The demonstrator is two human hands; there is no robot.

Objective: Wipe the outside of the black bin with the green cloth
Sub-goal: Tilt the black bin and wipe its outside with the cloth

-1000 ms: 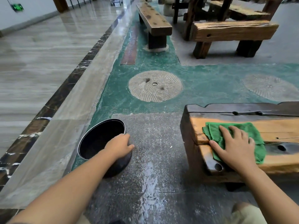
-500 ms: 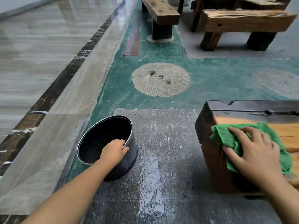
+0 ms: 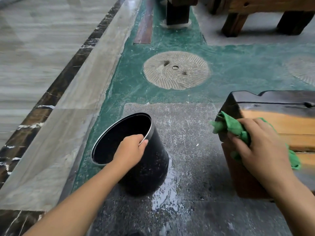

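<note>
Wet grey stone paving (image 3: 185, 210), nearest the camera: speckled, with a glossy puddle streak just right of the bin's base. Left hand (image 3: 130, 150): fingers hooked together over the near rim of the black bin (image 3: 150, 160), thumb outside, fingertips inside and hidden, clamped on the rim and tipping the bin so its mouth leans to the left and away. Black bin: round, open, dark inside, thin pale rim edge, outer wall flecked with pale specks or droplets; base on the grey paving at the edge of the green floor. No label, brand or lettering can be made out on the wall that shows. Right hand (image 3: 260, 147): fingers curled and closed around the green cloth (image 3: 230, 126), which is bunched, one end sticking out past the knuckles to the left, another part trailing under the palm to the right. Cloth and hand rest at the near corner of a heavy wooden bench (image 3: 279, 120), dark at the end and edges, orange-brown on top; well apart from the bin. Progress, as judged: cloth gathered up, bin held and tilted, wiping not yet begun; cloth does not touch the bin. Remaining: carry the cloth across to the bin and wipe its whole outer wall. Beyond: green painted floor (image 3: 238, 68) with a grooved round millstone (image 3: 176, 69) set flush; a second stone partly cut off at the right edge. Farthest: dark legs of further wooden benches (image 3: 242, 19), and pale polished flooring with a dark marble border at left. No readable writing anywhere.
</note>
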